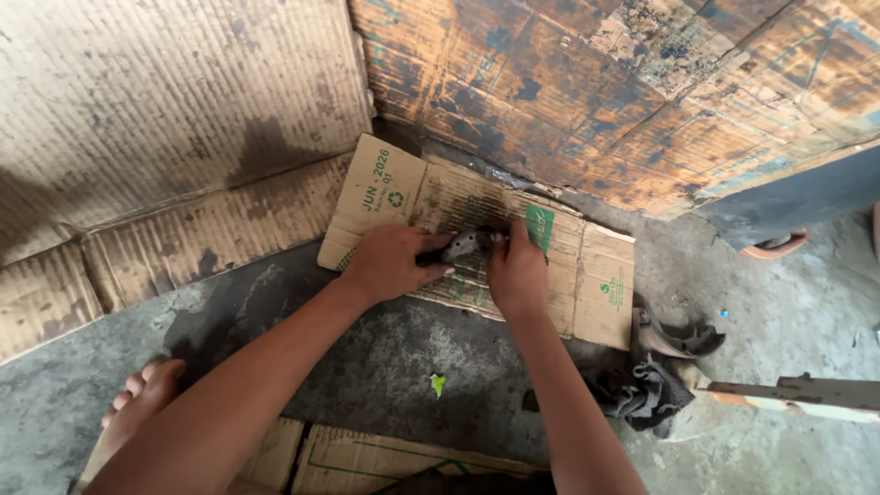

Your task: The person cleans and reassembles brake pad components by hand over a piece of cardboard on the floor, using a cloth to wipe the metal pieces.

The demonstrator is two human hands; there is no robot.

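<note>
We see 2 hands gripping 1 small grey metal part (pixel 466 245) on a flattened cardboard sheet (pixel 600 289).

Left hand (pixel 392 262) is curled round the part's left end, right hand (pixel 516 269) pinches its right end; part sits approx. mid-sheet, nearer the far edge. Sheet's far edge butts a scorched wooden board (pixel 587 101); its near edge meets bare concrete floor (pixel 385 357) w/ open room toward us. Off the sheet's right edge: curved metal piece (pixel 678 337) & dark rag (pixel 642 392). More cardboard (pixel 165 137) lies beyond the left corner, bare foot (pixel 142 396) well apart.
</note>
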